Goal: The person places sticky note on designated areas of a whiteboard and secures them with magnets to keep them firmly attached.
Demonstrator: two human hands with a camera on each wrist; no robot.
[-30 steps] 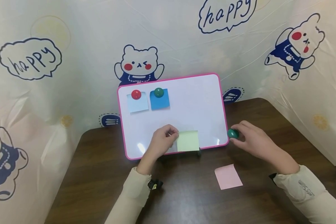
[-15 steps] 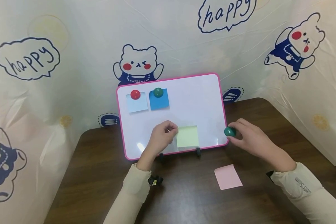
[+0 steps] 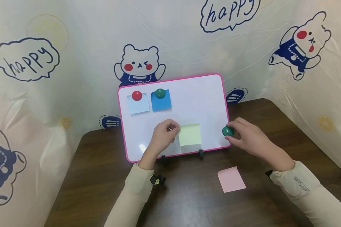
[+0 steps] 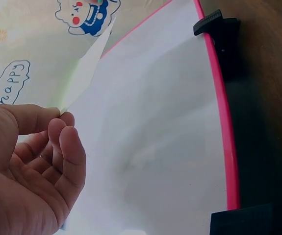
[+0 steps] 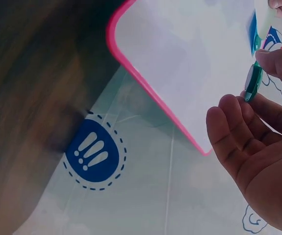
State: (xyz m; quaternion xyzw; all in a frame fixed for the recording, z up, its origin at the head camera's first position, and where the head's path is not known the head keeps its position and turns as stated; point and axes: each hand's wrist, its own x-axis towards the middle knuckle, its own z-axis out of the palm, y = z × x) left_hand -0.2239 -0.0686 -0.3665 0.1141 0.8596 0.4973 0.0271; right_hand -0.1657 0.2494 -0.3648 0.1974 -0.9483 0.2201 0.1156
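My left hand (image 3: 164,136) pinches the left edge of a pale green sticky note (image 3: 189,135) between thumb and forefinger. In the left wrist view the note (image 4: 87,71) stands off the whiteboard (image 4: 155,107), apart from its surface. Over at the board's lower right edge, my right hand (image 3: 248,135) holds a round green magnet (image 3: 228,130) by thumb and fingertips. Its flat back shows in the right wrist view, where the magnet (image 5: 252,82) faces the board. On the whiteboard (image 3: 199,101), a red magnet (image 3: 137,95) pins a light blue note (image 3: 138,105), and another green magnet (image 3: 160,93) pins a blue note (image 3: 161,103).
A pink sticky note (image 3: 231,179) lies on the dark wooden table (image 3: 187,195), in front of the board. Black stand clips (image 3: 201,154) support the board's pink-framed lower edge. Behind hangs a printed curtain (image 3: 182,41) with cartoon bears.
My left hand has raised the pale green note higher over the board. My right hand has moved left and slightly up with the green magnet, now overlapping the board's right edge.
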